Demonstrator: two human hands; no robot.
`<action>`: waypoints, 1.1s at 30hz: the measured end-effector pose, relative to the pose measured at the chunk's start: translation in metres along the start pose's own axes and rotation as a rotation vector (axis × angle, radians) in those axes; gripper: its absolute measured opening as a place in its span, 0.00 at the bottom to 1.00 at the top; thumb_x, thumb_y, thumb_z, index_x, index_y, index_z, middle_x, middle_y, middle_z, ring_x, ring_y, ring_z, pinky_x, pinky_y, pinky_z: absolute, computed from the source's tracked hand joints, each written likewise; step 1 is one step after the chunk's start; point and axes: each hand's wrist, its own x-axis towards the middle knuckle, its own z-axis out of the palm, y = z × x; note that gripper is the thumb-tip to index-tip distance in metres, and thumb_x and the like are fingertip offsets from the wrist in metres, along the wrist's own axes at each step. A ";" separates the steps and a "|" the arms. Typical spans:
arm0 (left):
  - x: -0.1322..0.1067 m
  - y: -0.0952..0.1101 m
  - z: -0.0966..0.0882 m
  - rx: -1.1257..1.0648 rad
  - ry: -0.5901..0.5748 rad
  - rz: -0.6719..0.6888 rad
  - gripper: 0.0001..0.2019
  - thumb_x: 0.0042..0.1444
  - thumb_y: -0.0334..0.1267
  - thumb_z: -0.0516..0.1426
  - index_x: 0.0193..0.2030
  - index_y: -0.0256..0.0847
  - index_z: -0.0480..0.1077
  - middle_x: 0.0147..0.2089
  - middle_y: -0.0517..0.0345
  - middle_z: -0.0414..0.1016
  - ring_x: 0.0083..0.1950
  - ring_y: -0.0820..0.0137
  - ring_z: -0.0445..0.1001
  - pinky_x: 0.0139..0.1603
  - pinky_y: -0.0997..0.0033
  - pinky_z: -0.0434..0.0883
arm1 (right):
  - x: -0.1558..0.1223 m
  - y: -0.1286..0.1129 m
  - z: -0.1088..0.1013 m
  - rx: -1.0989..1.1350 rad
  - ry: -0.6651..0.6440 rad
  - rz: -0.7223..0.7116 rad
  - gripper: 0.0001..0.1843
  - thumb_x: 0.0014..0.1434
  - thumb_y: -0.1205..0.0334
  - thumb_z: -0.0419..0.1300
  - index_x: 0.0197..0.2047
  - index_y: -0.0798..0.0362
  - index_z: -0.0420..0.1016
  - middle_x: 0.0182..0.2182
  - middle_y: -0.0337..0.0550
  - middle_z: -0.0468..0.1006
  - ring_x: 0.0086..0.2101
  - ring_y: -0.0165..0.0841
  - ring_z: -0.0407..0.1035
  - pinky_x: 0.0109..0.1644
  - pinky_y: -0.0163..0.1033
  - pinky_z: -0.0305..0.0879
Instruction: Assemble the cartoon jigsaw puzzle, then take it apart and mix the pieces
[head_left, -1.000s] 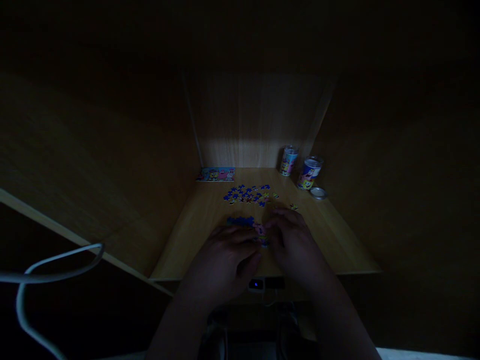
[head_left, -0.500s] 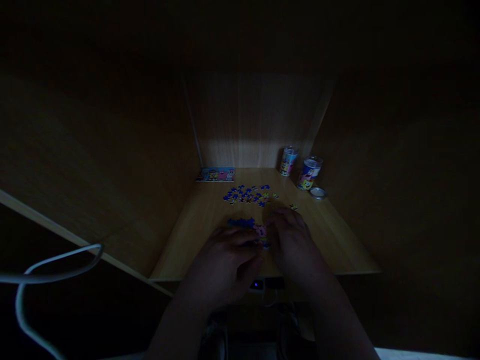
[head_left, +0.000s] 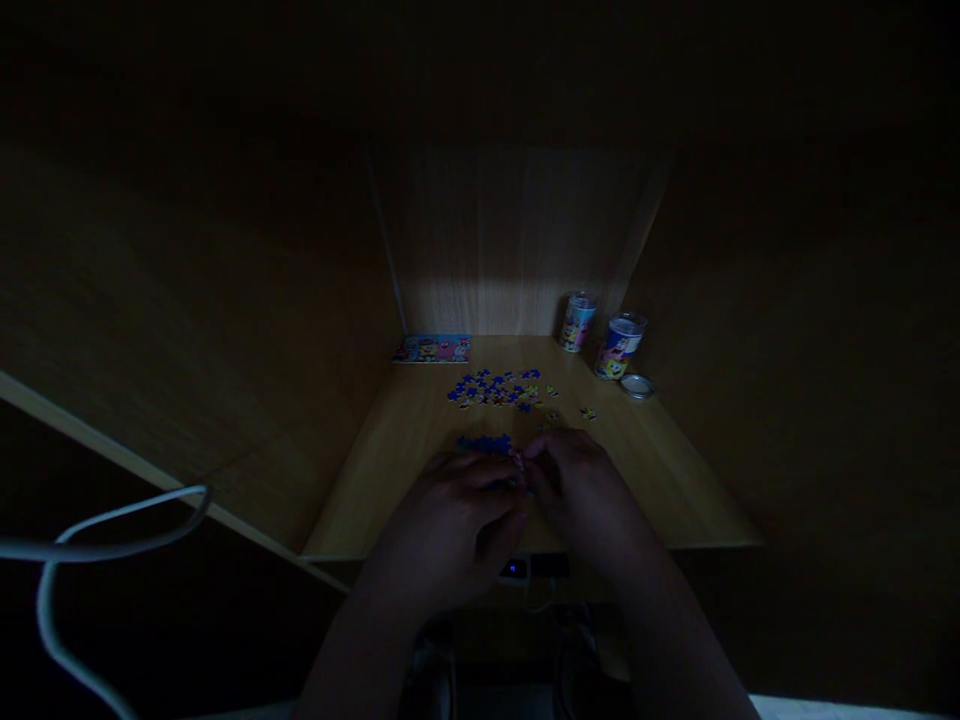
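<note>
A partly joined jigsaw puzzle [head_left: 484, 443] lies on the wooden surface, its blue top edge showing beyond my fingers. My left hand [head_left: 457, 510] curls over its lower part, fingers and thumb closed around the near side and hiding much of it. At the puzzle's right end, my right hand [head_left: 574, 475] has thumb and forefinger pinched together at a pink puzzle piece [head_left: 519, 460]. The fingertips of both hands almost meet there. Dim light and the fingers hide how the pink part joins the rest.
Loose puzzle pieces [head_left: 495, 390] lie beyond my hands, with a stray yellow piece [head_left: 588, 413] to the right. A picture card [head_left: 433, 348] lies at the back left. Two printed cans [head_left: 577, 322] [head_left: 619, 347] and a round lid [head_left: 637, 386] are at back right. Wooden walls enclose the sides.
My right hand has moved slightly left and nearer, its fingers now pinched at the pink part. Yellow pieces beyond it have come into view. My left hand has barely moved.
</note>
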 end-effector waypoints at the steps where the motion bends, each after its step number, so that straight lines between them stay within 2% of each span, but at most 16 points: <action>1: 0.000 0.000 0.000 0.000 -0.002 -0.003 0.10 0.69 0.34 0.61 0.50 0.50 0.82 0.59 0.60 0.83 0.58 0.60 0.80 0.63 0.47 0.74 | 0.000 0.001 0.000 0.002 -0.001 0.001 0.05 0.70 0.67 0.60 0.42 0.48 0.75 0.39 0.42 0.83 0.44 0.40 0.75 0.54 0.48 0.69; 6: -0.001 0.000 0.000 0.015 -0.003 -0.007 0.10 0.69 0.34 0.61 0.51 0.50 0.81 0.60 0.62 0.83 0.59 0.60 0.80 0.64 0.46 0.73 | 0.000 0.000 0.001 0.006 0.008 0.018 0.07 0.73 0.66 0.59 0.45 0.49 0.78 0.42 0.43 0.84 0.46 0.41 0.75 0.54 0.49 0.70; 11: 0.000 0.000 0.000 0.007 0.016 0.004 0.11 0.68 0.33 0.61 0.52 0.50 0.82 0.59 0.59 0.83 0.57 0.60 0.80 0.62 0.46 0.75 | -0.001 -0.002 0.000 -0.058 -0.016 -0.037 0.12 0.72 0.67 0.58 0.50 0.48 0.82 0.46 0.45 0.83 0.49 0.42 0.74 0.58 0.51 0.70; 15: 0.001 0.000 0.000 0.003 0.012 0.002 0.12 0.67 0.32 0.61 0.51 0.51 0.82 0.58 0.59 0.83 0.57 0.60 0.80 0.62 0.47 0.75 | -0.001 -0.003 0.000 -0.067 -0.027 -0.040 0.09 0.72 0.65 0.59 0.49 0.48 0.81 0.45 0.46 0.83 0.49 0.43 0.75 0.58 0.53 0.70; 19: 0.000 0.000 0.000 -0.001 0.006 -0.006 0.12 0.67 0.32 0.61 0.53 0.51 0.81 0.59 0.60 0.83 0.58 0.60 0.80 0.63 0.46 0.75 | 0.000 -0.004 -0.002 -0.007 -0.013 -0.010 0.06 0.71 0.67 0.59 0.44 0.49 0.77 0.43 0.44 0.83 0.47 0.42 0.75 0.55 0.51 0.70; 23: -0.001 0.000 0.000 0.002 0.013 -0.008 0.11 0.68 0.33 0.61 0.52 0.51 0.81 0.60 0.61 0.83 0.59 0.60 0.80 0.64 0.46 0.74 | 0.000 -0.004 -0.003 0.063 -0.004 0.041 0.07 0.71 0.69 0.60 0.40 0.48 0.75 0.39 0.40 0.82 0.44 0.39 0.75 0.52 0.47 0.69; 26: 0.000 0.000 0.000 0.007 0.021 0.000 0.10 0.68 0.33 0.61 0.50 0.51 0.82 0.59 0.60 0.83 0.58 0.59 0.80 0.62 0.46 0.75 | 0.000 -0.003 -0.003 0.092 0.019 0.088 0.06 0.71 0.68 0.60 0.42 0.48 0.76 0.40 0.41 0.82 0.45 0.39 0.76 0.51 0.46 0.69; 30: 0.000 0.001 -0.001 0.017 0.013 -0.005 0.10 0.69 0.34 0.60 0.51 0.50 0.82 0.57 0.56 0.84 0.57 0.58 0.81 0.61 0.45 0.75 | 0.000 0.001 0.000 0.083 0.083 0.150 0.07 0.70 0.68 0.61 0.49 0.49 0.76 0.42 0.45 0.83 0.44 0.40 0.76 0.50 0.46 0.71; 33: -0.001 0.001 -0.001 0.022 0.021 0.003 0.09 0.69 0.34 0.60 0.50 0.48 0.82 0.57 0.56 0.84 0.58 0.58 0.80 0.61 0.46 0.75 | 0.000 0.001 0.001 0.047 0.101 0.163 0.06 0.70 0.67 0.60 0.48 0.49 0.76 0.41 0.46 0.83 0.44 0.42 0.76 0.50 0.46 0.71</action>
